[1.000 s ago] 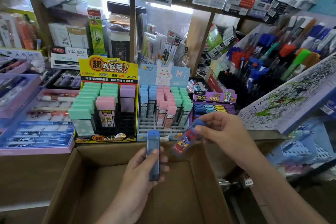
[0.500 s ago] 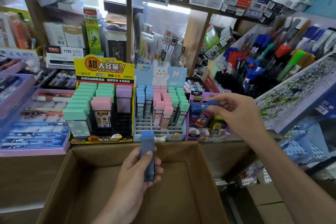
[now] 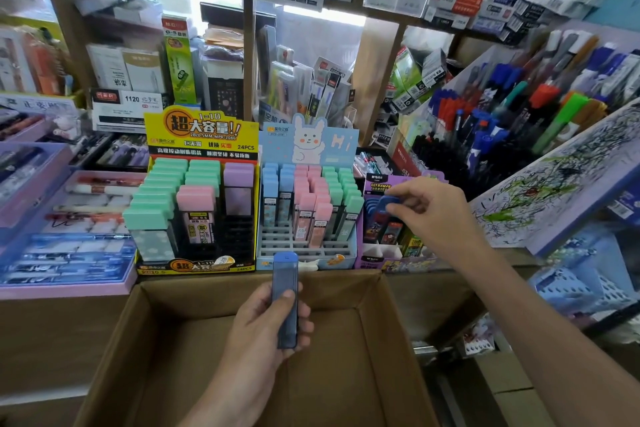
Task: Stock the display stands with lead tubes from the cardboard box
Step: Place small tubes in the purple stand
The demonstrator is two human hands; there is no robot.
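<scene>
My left hand (image 3: 263,333) grips a dark blue lead tube (image 3: 285,298) upright above the open cardboard box (image 3: 145,340). My right hand (image 3: 433,215) pinches the blue cap of a second lead tube (image 3: 382,215), its lower end down among the tubes in the purple display stand (image 3: 377,258). Left of that stands the blue rabbit display stand (image 3: 308,253) with blue, pink and green tubes and several vacant slots at its front. Further left is the yellow display stand (image 3: 201,265) with wide green, pink and purple tubes.
A slanted pen rack (image 3: 519,121) with a scribbled test pad (image 3: 554,191) rises at the right. Purple trays of pens (image 3: 62,218) lie on the left. Shelves packed with stationery (image 3: 311,80) stand behind the stands. The box interior looks bare where visible.
My right hand carried its tube from over the box to the right and up, into the purple stand. My left hand kept its tube nearly still above the box.
</scene>
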